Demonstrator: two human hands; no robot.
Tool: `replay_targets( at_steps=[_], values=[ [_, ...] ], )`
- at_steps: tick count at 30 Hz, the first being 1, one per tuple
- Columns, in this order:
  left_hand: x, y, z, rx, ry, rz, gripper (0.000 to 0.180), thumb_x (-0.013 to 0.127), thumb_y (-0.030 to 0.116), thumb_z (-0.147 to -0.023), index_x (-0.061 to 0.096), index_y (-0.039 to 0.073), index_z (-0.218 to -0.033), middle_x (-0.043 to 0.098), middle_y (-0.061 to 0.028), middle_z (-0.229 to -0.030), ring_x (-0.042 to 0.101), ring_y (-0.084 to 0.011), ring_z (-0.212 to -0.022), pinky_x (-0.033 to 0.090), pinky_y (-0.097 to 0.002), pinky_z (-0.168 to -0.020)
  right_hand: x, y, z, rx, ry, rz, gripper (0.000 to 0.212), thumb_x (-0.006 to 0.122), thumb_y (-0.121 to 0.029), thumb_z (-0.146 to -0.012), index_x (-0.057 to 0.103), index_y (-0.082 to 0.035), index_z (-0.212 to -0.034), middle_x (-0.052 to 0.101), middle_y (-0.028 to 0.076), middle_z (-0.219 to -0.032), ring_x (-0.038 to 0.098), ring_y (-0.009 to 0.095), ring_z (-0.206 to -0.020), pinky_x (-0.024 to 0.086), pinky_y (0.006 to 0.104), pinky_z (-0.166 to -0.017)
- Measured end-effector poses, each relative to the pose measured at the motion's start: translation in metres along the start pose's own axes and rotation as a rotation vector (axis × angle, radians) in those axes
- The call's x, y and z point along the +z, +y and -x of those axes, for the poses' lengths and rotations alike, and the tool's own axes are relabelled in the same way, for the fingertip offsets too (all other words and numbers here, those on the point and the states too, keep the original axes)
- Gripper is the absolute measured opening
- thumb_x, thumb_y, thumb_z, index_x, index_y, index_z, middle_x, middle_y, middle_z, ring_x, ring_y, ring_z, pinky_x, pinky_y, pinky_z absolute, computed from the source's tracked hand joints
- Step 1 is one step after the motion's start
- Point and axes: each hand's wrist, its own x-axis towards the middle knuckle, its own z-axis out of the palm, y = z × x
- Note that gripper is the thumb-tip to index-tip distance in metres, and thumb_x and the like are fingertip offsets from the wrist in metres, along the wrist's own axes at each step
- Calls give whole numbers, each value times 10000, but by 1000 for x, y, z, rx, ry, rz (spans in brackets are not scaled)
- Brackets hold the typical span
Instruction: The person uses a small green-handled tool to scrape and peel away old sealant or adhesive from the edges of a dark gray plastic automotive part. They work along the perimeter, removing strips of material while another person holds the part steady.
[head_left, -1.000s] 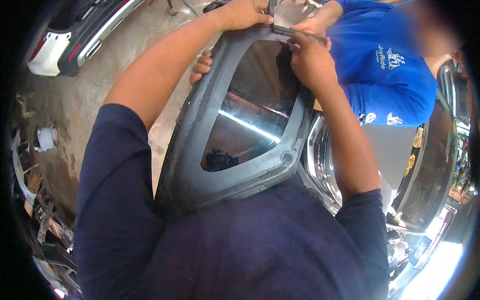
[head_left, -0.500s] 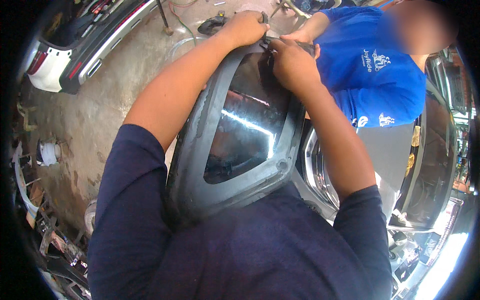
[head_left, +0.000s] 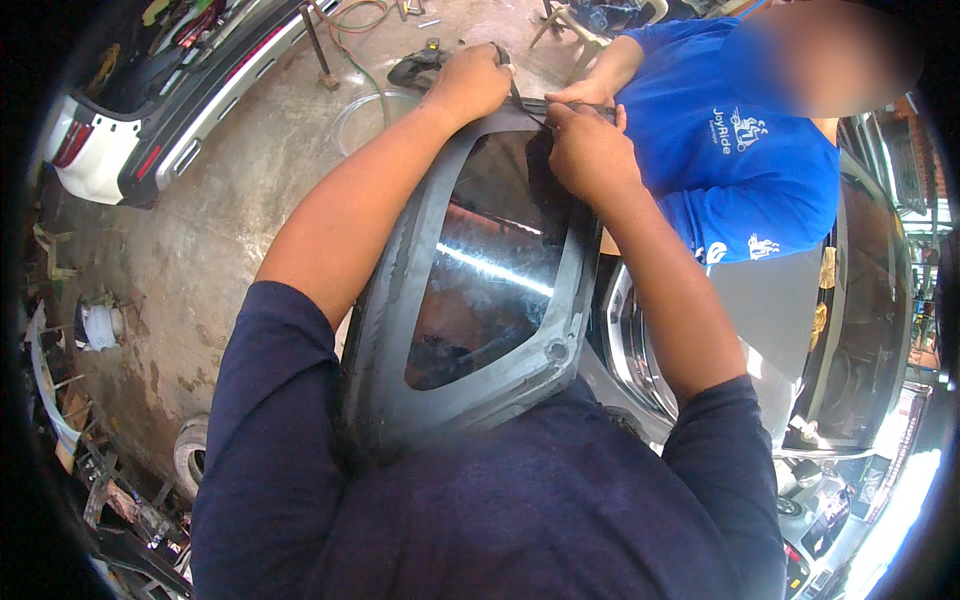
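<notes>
A dark grey car tailgate (head_left: 395, 345) with a tinted window (head_left: 480, 295) stands against my body, its far end away from me. Beyond its far left corner, my left hand (head_left: 475, 85) is closed on a thin black strip (head_left: 519, 98) that runs down to the tailgate's far edge. My right hand (head_left: 592, 152) has its fingers bent and pressed together at that edge, where the strip ends. Whether the strip passes under those fingertips is hidden. A co-worker's hand (head_left: 590, 92) rests on the far edge just past my right hand.
The co-worker, in a blue shirt (head_left: 740, 150), stands close on the right. A silver car (head_left: 740, 310) is behind them. At the far left lies a white and black bumper (head_left: 125, 170). A hose (head_left: 382, 90) and a black part (head_left: 412, 68) lie on the concrete floor (head_left: 230, 250).
My left hand has moved slightly left and nearer, drawing out more of the black strip. The tailgate's far end sits a little lower in view. My right hand stays at the far edge.
</notes>
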Motion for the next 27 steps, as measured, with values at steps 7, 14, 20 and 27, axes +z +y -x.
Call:
replay_targets(
  at_steps=[7, 14, 20, 27],
  values=[
    [13, -8, -5, -4, 115, -46, 429, 729, 393, -1061, 788, -22, -1151, 802, -299, -1175, 750, -500, -1158, 566, -578, -1021, -9, 5, -5, 13, -111, 7, 399, 631, -129, -996, 759, -177, -1370, 771, 208, -1349, 745, 412, -1314, 293, 824, -1277],
    [6, 1, -7, -32, 86, -52, 441, 678, 354, -1056, 786, -44, -1210, 771, -343, -1271, 725, -527, -1241, 553, -588, -1098, -22, -16, 1, -81, -37, -13, 406, 649, -124, -965, 763, -157, -1353, 758, 215, -1409, 755, 414, -1304, 475, 685, -1222],
    [-7, 11, -2, -23, 45, -55, 462, 663, 347, -1060, 780, -57, -1250, 763, -360, -1294, 715, -543, -1269, 549, -594, -1126, -22, -18, -9, -2, -83, -16, 370, 629, -136, -993, 736, -166, -1345, 790, 212, -1339, 761, 430, -1277, 450, 710, -1205],
    [-6, 8, 1, -16, 75, -36, 472, 650, 367, -1079, 775, -51, -1257, 772, -341, -1301, 724, -523, -1271, 546, -584, -1131, -17, -6, -1, -6, -69, 54, 342, 611, -135, -1007, 731, -154, -1327, 802, 214, -1290, 747, 449, -1280, 401, 728, -1271]
  ],
)
